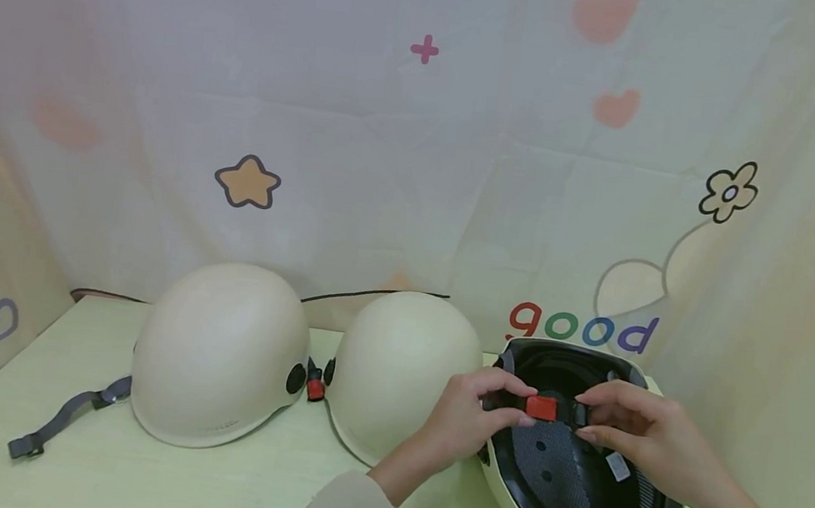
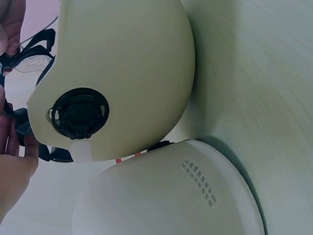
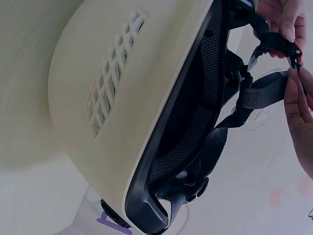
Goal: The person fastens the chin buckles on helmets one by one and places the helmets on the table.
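An upturned cream helmet (image 1: 555, 480) lies at the right of the table in the head view, its black padded inside facing up. Over its opening, my left hand (image 1: 460, 419) pinches the red buckle end (image 1: 541, 407) between thumb and fingers. From the other side my right hand (image 1: 651, 437) pinches the black buckle end (image 1: 574, 413). The two ends stand in line, close together; whether they are clipped cannot be told. Dark webbing straps (image 3: 264, 90) run from the helmet to the fingers in the right wrist view.
Two more cream helmets, one at left (image 1: 222, 359) and one in the middle (image 1: 402, 371), sit dome up on the pale table (image 1: 147, 484). A grey strap (image 1: 68, 416) trails from the left one. Another red buckle (image 1: 315, 386) lies between them. A printed curtain (image 1: 358, 156) hangs behind.
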